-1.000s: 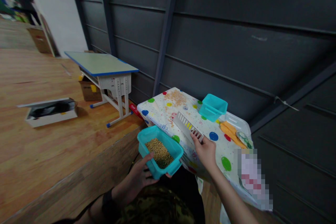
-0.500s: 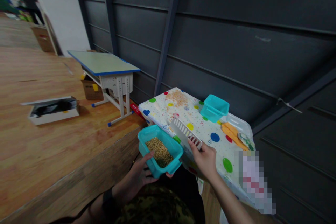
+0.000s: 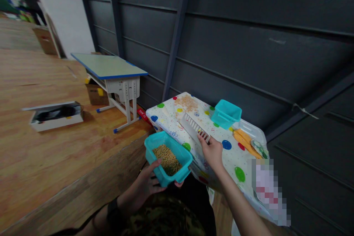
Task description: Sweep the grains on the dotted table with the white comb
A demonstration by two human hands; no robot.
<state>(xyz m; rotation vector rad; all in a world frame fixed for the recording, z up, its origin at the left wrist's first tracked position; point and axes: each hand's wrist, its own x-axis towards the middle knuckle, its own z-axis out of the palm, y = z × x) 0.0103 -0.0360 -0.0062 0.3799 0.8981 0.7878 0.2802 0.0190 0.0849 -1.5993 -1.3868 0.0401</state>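
Note:
My left hand (image 3: 146,183) is closed around a teal plastic box (image 3: 181,150), held tilted just off the table's near edge, thumb over its side. Inside lies a heap of yellowish soybeans (image 3: 166,158). My right hand (image 3: 212,153) pinches one end of a white slotted plastic strip (image 3: 193,125), which is over the patterned tablecloth (image 3: 218,143). Small pale grains or bits (image 3: 187,102) are scattered at the far left of that cloth, out beyond the strip.
A second teal box (image 3: 226,113) stands at the table's back. Right of it are a clear tray (image 3: 253,128), an orange cloth (image 3: 245,141) and a round patterned object (image 3: 259,147). Dark metal panels (image 3: 249,51) rise behind. A desk (image 3: 110,65) stands to the left.
My right hand has moved the slotted strip up and away from me, further over the table. The soybean box in my left hand has hardly shifted.

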